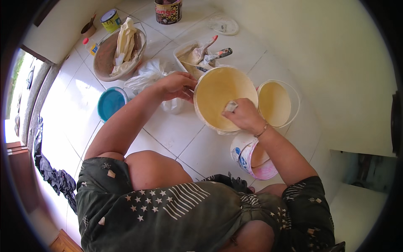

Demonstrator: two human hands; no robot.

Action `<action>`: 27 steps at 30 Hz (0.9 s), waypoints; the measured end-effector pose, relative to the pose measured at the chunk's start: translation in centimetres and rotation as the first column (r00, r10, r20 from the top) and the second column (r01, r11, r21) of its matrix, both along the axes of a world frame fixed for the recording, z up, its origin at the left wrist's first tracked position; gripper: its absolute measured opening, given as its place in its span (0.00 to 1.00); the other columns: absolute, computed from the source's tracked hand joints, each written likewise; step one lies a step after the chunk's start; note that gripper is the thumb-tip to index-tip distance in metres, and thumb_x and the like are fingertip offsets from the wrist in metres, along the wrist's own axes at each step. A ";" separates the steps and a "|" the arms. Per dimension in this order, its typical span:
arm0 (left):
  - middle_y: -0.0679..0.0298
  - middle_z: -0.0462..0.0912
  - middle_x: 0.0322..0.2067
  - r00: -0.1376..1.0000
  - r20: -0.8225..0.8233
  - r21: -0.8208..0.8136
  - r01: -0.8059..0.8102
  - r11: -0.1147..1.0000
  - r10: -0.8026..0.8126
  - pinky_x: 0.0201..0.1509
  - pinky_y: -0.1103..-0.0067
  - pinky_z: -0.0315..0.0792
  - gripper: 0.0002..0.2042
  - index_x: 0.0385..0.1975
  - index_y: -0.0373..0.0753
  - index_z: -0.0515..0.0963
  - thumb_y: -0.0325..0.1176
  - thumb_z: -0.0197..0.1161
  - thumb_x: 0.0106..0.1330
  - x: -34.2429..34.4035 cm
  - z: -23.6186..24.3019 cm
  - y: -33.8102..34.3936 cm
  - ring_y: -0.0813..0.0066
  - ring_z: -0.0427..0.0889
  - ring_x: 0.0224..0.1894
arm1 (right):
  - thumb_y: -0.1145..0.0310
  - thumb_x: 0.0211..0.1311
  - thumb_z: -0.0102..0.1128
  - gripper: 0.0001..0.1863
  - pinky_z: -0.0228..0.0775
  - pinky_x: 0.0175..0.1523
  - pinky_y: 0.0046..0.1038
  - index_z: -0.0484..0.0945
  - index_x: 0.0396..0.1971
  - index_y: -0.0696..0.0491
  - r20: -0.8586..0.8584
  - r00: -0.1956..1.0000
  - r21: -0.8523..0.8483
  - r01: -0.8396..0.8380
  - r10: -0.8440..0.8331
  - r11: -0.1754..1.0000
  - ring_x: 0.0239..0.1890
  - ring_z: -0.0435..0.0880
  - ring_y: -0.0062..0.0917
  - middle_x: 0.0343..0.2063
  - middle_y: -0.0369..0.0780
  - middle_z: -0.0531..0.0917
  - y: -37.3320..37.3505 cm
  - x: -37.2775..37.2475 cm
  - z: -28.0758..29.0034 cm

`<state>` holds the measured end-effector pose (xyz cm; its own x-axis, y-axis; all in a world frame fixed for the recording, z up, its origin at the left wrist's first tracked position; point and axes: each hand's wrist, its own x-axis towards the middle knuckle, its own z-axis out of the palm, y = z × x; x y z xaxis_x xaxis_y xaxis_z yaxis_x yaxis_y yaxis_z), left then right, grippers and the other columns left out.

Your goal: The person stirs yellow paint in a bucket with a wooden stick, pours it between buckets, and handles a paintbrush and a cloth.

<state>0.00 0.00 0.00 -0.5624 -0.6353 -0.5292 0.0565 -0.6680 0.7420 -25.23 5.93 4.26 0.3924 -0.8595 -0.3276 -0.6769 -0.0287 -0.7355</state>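
Observation:
A large round bucket (224, 90) with a yellowish inside stands on the tiles in front of me, its mouth turned up toward me. At its left rim my left hand (178, 85) is closed, fingers curled against the bucket's side. My right hand (244, 115) reaches over the near right rim, its fingers closed round a small whitish piece (231, 106); whether that is a cloth or a scraper I cannot tell. A second bucket (274, 103) with a wire handle stands just to the right. Nearer to me, a white and pink bucket (245, 155) lies tilted, partly behind my right forearm.
Beyond the bucket sits a tray (183, 52) with paint-smeared tools. A clear plastic bag (153, 74), a turquoise bowl (112, 104) and a wide basin (105, 59) holding a pale cloth are on the left. Farther back are tins (168, 11) and a lid (223, 25).

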 end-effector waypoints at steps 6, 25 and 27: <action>0.53 0.78 0.38 0.999 -0.034 0.032 0.012 0.999 -0.011 0.45 0.65 0.77 0.10 0.40 0.30 0.71 0.30 0.52 0.65 0.3 -0.1 -0.4 0.60 0.80 0.39 | 0.64 0.48 0.67 0.11 0.72 0.36 0.32 0.82 0.30 0.53 -0.059 0.996 -0.424 0.035 -0.066 0.905 0.30 0.82 0.37 0.27 0.45 0.82 -2.3 2.6 -1.9; 0.52 0.78 0.37 1.000 -0.024 0.038 0.002 0.999 -0.001 0.45 0.64 0.78 0.09 0.39 0.29 0.71 0.28 0.51 0.64 -0.2 0.8 -0.2 0.59 0.80 0.39 | 0.63 0.48 0.66 0.13 0.72 0.39 0.34 0.81 0.31 0.55 -0.344 0.929 -0.374 -0.001 -0.138 0.927 0.32 0.81 0.40 0.27 0.47 0.82 -2.4 0.3 0.7; 0.52 0.78 0.37 1.000 -0.014 0.039 -0.012 0.999 0.012 0.45 0.64 0.78 0.09 0.39 0.29 0.71 0.28 0.51 0.64 0.0 0.7 -0.2 0.59 0.81 0.38 | 0.62 0.47 0.66 0.13 0.72 0.38 0.34 0.81 0.30 0.55 -0.395 0.912 -0.286 -0.009 -0.109 0.958 0.32 0.81 0.40 0.26 0.47 0.82 -1.0 0.2 1.2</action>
<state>-0.01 -0.18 0.75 -0.5626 -0.6213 -0.5454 0.0749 -0.6953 0.7148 -25.00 4.94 5.50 0.2313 -0.9531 -0.1952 -0.9186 -0.1479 -0.3666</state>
